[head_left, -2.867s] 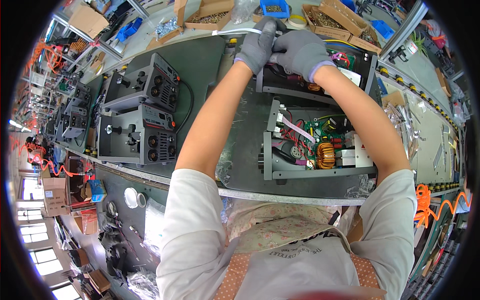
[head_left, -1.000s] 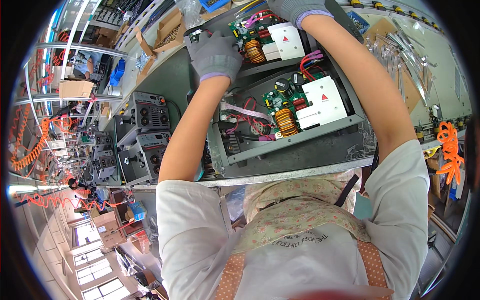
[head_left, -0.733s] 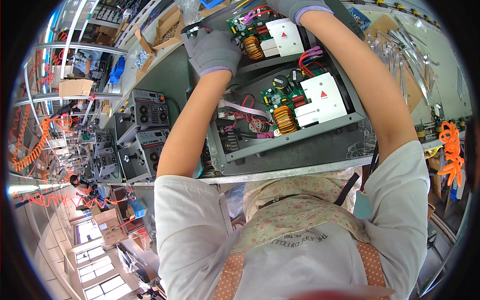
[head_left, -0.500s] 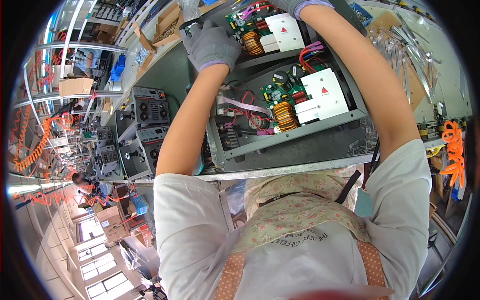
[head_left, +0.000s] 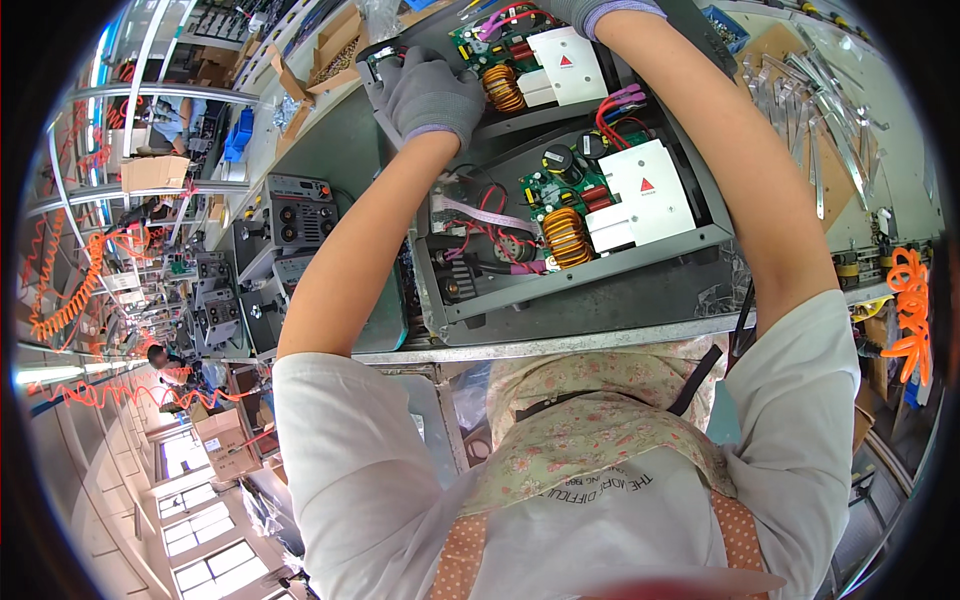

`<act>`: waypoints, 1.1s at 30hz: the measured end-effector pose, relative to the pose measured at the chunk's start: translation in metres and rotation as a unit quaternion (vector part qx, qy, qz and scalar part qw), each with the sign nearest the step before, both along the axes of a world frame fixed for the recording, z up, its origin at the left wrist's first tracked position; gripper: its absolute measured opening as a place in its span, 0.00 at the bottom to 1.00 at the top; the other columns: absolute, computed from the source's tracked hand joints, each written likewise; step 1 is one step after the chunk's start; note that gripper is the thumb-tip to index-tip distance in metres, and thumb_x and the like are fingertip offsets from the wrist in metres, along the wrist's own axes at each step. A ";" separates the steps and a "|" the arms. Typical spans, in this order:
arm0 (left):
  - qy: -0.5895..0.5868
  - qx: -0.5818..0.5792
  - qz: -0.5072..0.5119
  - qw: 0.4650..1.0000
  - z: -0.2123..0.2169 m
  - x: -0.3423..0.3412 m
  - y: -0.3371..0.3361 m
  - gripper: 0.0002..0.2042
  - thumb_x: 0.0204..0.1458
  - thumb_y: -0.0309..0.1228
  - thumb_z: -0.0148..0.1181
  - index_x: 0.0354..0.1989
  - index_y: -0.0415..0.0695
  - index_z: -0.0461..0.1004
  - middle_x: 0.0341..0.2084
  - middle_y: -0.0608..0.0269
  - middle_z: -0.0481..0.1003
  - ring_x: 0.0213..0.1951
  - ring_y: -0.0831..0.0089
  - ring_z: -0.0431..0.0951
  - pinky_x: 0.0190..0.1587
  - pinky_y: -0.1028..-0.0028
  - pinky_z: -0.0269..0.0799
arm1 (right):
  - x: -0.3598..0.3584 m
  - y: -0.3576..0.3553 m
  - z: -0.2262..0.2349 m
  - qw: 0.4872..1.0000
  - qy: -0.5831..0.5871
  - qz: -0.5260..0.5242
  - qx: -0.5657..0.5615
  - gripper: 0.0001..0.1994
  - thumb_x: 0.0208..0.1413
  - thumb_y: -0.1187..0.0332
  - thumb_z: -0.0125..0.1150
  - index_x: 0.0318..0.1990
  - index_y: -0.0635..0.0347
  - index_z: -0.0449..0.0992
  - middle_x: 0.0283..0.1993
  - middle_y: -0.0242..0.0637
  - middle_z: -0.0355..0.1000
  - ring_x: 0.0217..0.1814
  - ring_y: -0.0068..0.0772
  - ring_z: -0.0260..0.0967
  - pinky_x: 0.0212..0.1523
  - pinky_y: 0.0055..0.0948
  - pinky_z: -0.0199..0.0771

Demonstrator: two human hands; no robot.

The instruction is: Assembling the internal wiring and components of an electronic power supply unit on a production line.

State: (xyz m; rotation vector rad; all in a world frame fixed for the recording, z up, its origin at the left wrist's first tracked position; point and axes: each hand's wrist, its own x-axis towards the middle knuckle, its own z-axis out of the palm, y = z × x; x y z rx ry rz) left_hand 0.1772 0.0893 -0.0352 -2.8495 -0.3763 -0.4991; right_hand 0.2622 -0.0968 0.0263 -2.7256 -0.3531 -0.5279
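Note:
Two opened grey machine cases sit one behind the other, each with a green circuit board inside. The far case (head_left: 520, 122) carries a white cover plate (head_left: 566, 62) and a copper-wound coil (head_left: 502, 88). My left hand (head_left: 432, 98), in a grey glove, is closed over that case's left end, its thumb on the inner side; the fingertips are partly hidden. At the top edge of the view, my right hand (head_left: 578, 12), also gloved, reaches the far side of the same case, with its fingers out of sight. The near case (head_left: 590, 290) lies beneath my forearms, untouched by either hand.
Metal strips (head_left: 815, 100) lie piled on the right of the bench. Several similar machines (head_left: 290, 222) stand to the left. A cardboard box of small parts (head_left: 335, 62) is at the far left, a blue bin (head_left: 725, 28) at the far right. Orange coiled hoses (head_left: 908, 310) hang at the right.
My left elbow has swung outward to the left, and the left hand has turned slightly over the far case's end. My right hand stays at the far side.

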 end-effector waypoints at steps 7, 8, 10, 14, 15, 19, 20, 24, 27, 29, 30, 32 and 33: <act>0.055 -0.012 0.024 0.998 -0.002 0.003 -0.002 0.18 0.52 0.50 0.57 0.43 0.56 0.85 0.56 0.75 0.73 0.63 0.62 0.63 0.65 0.60 0.56 | -0.002 0.001 0.001 1.000 -0.006 0.001 -0.005 0.16 0.58 0.55 0.57 0.39 0.56 0.85 0.41 0.44 0.82 0.46 0.46 0.80 0.47 0.41 0.78; 0.055 -0.012 0.025 0.998 -0.003 0.004 -0.002 0.18 0.52 0.50 0.57 0.43 0.56 0.85 0.56 0.75 0.73 0.63 0.62 0.63 0.65 0.60 0.56 | -0.002 0.001 0.001 1.000 -0.006 0.002 -0.005 0.16 0.58 0.55 0.57 0.39 0.56 0.85 0.41 0.44 0.82 0.46 0.46 0.80 0.47 0.41 0.78; 0.069 -0.016 0.043 0.997 -0.001 0.006 -0.006 0.17 0.52 0.50 0.57 0.43 0.57 0.85 0.56 0.75 0.73 0.63 0.63 0.63 0.66 0.60 0.55 | -0.001 0.001 0.002 1.000 0.009 0.005 -0.009 0.16 0.58 0.54 0.57 0.40 0.55 0.85 0.41 0.44 0.82 0.46 0.46 0.80 0.47 0.41 0.78; 0.071 -0.069 0.020 0.995 0.008 0.000 -0.011 0.19 0.48 0.42 0.59 0.43 0.44 0.84 0.56 0.67 0.72 0.59 0.59 0.70 0.57 0.62 0.69 | -0.003 0.001 0.005 1.000 0.019 -0.001 -0.020 0.16 0.58 0.54 0.57 0.40 0.55 0.85 0.42 0.44 0.82 0.46 0.46 0.80 0.47 0.41 0.78; 0.065 -0.036 0.039 0.996 0.005 0.002 -0.008 0.18 0.49 0.47 0.59 0.43 0.51 0.85 0.56 0.71 0.73 0.60 0.62 0.68 0.62 0.61 0.62 | -0.003 0.002 0.004 1.000 0.015 -0.001 -0.019 0.16 0.58 0.55 0.57 0.40 0.54 0.85 0.42 0.44 0.81 0.46 0.45 0.80 0.47 0.41 0.78; 0.066 0.039 0.046 0.996 0.006 0.002 -0.007 0.18 0.50 0.52 0.59 0.41 0.58 0.86 0.55 0.75 0.75 0.61 0.64 0.67 0.68 0.60 0.53 | -0.002 -0.002 0.003 1.000 0.014 0.012 -0.008 0.16 0.58 0.55 0.57 0.40 0.54 0.85 0.41 0.44 0.81 0.46 0.45 0.80 0.47 0.41 0.78; 0.066 0.039 0.046 0.996 0.007 0.003 -0.008 0.18 0.50 0.52 0.59 0.41 0.58 0.86 0.55 0.75 0.75 0.61 0.64 0.67 0.68 0.60 0.53 | -0.002 -0.002 0.003 1.000 0.015 0.013 -0.008 0.16 0.58 0.55 0.57 0.40 0.54 0.85 0.41 0.44 0.81 0.46 0.45 0.80 0.47 0.41 0.78; 0.050 -0.047 0.001 0.998 0.001 0.010 -0.002 0.16 0.48 0.44 0.61 0.39 0.48 0.85 0.52 0.64 0.76 0.58 0.59 0.68 0.69 0.51 0.49 | -0.005 -0.003 0.006 1.000 0.002 0.001 -0.019 0.16 0.59 0.55 0.56 0.41 0.54 0.85 0.41 0.42 0.81 0.46 0.45 0.80 0.48 0.42 0.78; 0.055 -0.027 -0.019 0.998 -0.004 0.012 0.014 0.16 0.48 0.44 0.62 0.39 0.50 0.85 0.50 0.65 0.77 0.59 0.59 0.68 0.66 0.52 0.53 | -0.007 0.005 0.006 1.000 0.010 0.007 -0.023 0.16 0.59 0.55 0.56 0.40 0.54 0.85 0.41 0.42 0.81 0.46 0.45 0.80 0.48 0.42 0.78; 0.059 -0.008 -0.043 0.997 -0.005 0.013 0.016 0.15 0.48 0.44 0.62 0.39 0.50 0.85 0.49 0.65 0.78 0.60 0.59 0.67 0.65 0.53 0.56 | -0.008 0.004 0.008 1.000 0.009 -0.001 -0.024 0.16 0.59 0.55 0.56 0.41 0.54 0.85 0.41 0.41 0.81 0.46 0.45 0.79 0.48 0.41 0.78; 0.065 0.008 -0.062 0.996 -0.005 0.015 0.010 0.16 0.48 0.45 0.63 0.39 0.49 0.84 0.48 0.64 0.77 0.59 0.59 0.69 0.62 0.54 0.59 | -0.008 0.000 0.011 0.999 0.030 -0.014 -0.035 0.16 0.59 0.54 0.56 0.40 0.54 0.85 0.41 0.41 0.81 0.47 0.45 0.79 0.48 0.41 0.78; 0.069 0.025 -0.077 0.994 0.005 0.016 -0.003 0.16 0.48 0.45 0.64 0.40 0.49 0.84 0.48 0.63 0.77 0.58 0.59 0.70 0.60 0.55 0.62 | -0.007 -0.004 0.009 0.997 0.050 -0.023 -0.046 0.16 0.59 0.54 0.56 0.40 0.54 0.85 0.42 0.42 0.81 0.47 0.44 0.79 0.48 0.41 0.78; 0.122 0.041 -0.039 0.991 0.014 0.019 -0.012 0.15 0.50 0.45 0.62 0.40 0.51 0.85 0.50 0.65 0.77 0.57 0.59 0.72 0.60 0.58 0.63 | -0.007 -0.007 0.006 0.999 0.026 -0.013 -0.041 0.16 0.59 0.54 0.56 0.40 0.54 0.85 0.42 0.42 0.81 0.47 0.44 0.79 0.48 0.40 0.78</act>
